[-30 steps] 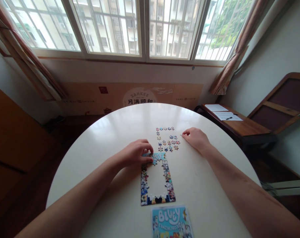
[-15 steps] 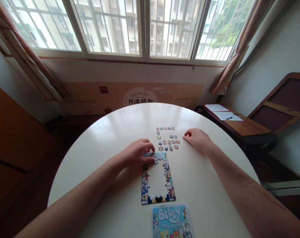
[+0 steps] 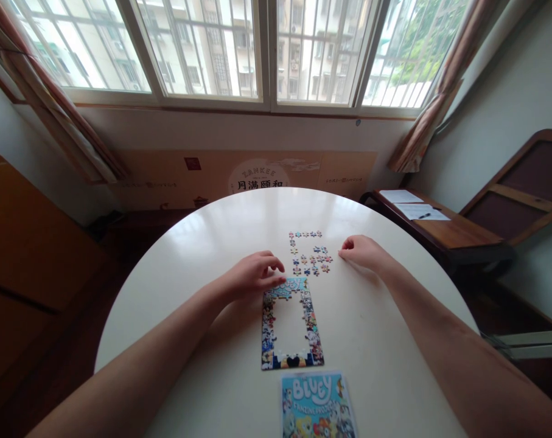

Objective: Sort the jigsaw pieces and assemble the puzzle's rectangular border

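My left hand (image 3: pixel 260 271) hovers over the top left of a partly assembled jigsaw puzzle (image 3: pixel 266 328), thumb and fingers apart with nothing between them. The puzzle is a colourful upright rectangle with a blue title strip along its top and an open middle showing the white table. Just beyond it lie loose puzzle pieces (image 3: pixel 305 260), several in rows and a line along the back. To their right, my right hand (image 3: pixel 361 250) is closed in a pinch above the table. A small pale bit shows at its fingertips, too small to make out.
A blue picture card (image 3: pixel 316 404) lettered "Bluey" lies at the near edge of the view. All this is on a round white table (image 3: pixel 188 237). Papers (image 3: pixel 419 212) and a pen lie on a wooden side table at the right. Barred windows are behind.
My left hand has lifted slightly off the puzzle's top, uncovering more of the title strip. My right hand stays pinched in nearly the same place. The view has shifted a little.
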Motion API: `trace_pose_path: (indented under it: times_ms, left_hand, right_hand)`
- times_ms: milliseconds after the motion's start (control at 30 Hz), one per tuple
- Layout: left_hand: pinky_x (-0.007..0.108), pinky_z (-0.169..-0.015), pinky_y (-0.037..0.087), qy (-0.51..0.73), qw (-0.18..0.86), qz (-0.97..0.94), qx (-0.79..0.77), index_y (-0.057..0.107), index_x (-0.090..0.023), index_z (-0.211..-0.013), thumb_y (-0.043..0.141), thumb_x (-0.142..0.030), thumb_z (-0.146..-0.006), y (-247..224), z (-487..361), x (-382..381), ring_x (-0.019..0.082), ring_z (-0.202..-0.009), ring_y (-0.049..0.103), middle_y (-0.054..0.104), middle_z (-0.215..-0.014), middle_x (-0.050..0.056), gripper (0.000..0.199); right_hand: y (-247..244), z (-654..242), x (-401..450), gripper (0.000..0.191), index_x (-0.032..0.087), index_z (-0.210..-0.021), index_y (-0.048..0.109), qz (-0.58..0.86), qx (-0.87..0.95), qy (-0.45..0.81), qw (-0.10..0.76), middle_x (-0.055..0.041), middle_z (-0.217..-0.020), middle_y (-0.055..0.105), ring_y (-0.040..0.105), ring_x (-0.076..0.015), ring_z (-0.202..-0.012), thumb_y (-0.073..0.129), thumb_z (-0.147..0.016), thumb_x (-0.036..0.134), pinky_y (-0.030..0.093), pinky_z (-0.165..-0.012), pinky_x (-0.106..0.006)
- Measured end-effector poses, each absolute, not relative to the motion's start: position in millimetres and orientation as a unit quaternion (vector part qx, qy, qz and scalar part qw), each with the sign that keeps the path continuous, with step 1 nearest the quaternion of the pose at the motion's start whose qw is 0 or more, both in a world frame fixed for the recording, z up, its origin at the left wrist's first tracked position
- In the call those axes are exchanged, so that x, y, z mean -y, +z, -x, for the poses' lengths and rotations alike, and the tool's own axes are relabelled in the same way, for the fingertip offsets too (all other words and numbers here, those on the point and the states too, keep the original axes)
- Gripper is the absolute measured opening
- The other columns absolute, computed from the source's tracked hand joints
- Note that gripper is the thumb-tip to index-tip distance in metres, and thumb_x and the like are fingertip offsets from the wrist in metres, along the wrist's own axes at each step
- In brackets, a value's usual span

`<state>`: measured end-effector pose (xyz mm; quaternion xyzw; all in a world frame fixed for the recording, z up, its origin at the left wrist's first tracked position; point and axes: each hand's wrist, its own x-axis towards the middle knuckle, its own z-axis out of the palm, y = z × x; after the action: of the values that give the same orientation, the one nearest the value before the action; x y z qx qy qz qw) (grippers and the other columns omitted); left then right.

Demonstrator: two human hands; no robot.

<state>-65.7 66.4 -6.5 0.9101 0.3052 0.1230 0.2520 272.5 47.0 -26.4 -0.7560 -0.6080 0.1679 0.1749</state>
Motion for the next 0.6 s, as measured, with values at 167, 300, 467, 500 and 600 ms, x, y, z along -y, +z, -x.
trace_pose_path:
  times_ms: [167, 300, 467, 500, 600]
  left_hand:
    - [0.032, -0.075, 0.048, 0.130, 0.253, -0.911, -0.300, 0.070, -0.021, -0.097, 0.064, -0.047, -0.088, -1, 70, -65, 0.018, -0.080, 0.059, 0.063, -0.099, 0.006, 0.029]
    - [0.029, -0.065, 0.044, 0.066, 0.240, -0.918, -0.308, 0.061, -0.019, -0.074, 0.068, -0.049, -0.083, 11, 79, -66, 0.017, -0.074, 0.055, 0.061, -0.087, 0.004, 0.033]
    - [0.028, -0.058, 0.036, 0.023, 0.245, -0.914, -0.321, 0.047, -0.020, -0.066, 0.073, -0.054, -0.078, 18, 87, -72, 0.015, -0.067, 0.048, 0.055, -0.078, 0.001, 0.044]
    - [0.028, -0.058, 0.035, 0.019, 0.241, -0.916, -0.320, 0.046, -0.020, -0.066, 0.073, -0.054, -0.077, 17, 87, -72, 0.016, -0.067, 0.048, 0.055, -0.078, 0.001, 0.045]
    - [0.028, -0.057, 0.035, 0.008, 0.228, -0.921, -0.315, 0.047, -0.020, -0.067, 0.074, -0.057, -0.075, 16, 85, -71, 0.016, -0.068, 0.049, 0.056, -0.081, 0.002, 0.046]
  right_hand:
    - [-27, -274, -47, 0.013, 0.019, -0.079, 0.072, 0.744, 0.615, 0.178, 0.193, -0.0061, -0.085, 0.074, 0.065, -0.0203, -0.075, 0.071, -0.072, 0.030, 0.042, -0.062, -0.028]
    - [-28, -276, -45, 0.015, 0.019, -0.079, 0.073, 0.735, 0.616, 0.190, 0.211, -0.0059, -0.084, 0.074, 0.065, -0.0206, -0.075, 0.071, -0.072, 0.032, 0.043, -0.062, -0.028]
    - [-27, -277, -44, 0.017, 0.018, -0.080, 0.073, 0.727, 0.613, 0.212, 0.227, -0.0049, -0.079, 0.073, 0.065, -0.0192, -0.070, 0.073, -0.072, 0.033, 0.044, -0.062, -0.028]
    - [-27, -277, -44, 0.018, 0.018, -0.081, 0.073, 0.726, 0.612, 0.216, 0.229, -0.0049, -0.079, 0.073, 0.065, -0.0190, -0.070, 0.073, -0.071, 0.033, 0.044, -0.062, -0.028]
    - [-27, -278, -44, 0.021, 0.018, -0.086, 0.073, 0.722, 0.606, 0.231, 0.241, -0.0050, -0.080, 0.073, 0.065, -0.0188, -0.069, 0.075, -0.070, 0.031, 0.045, -0.063, -0.029]
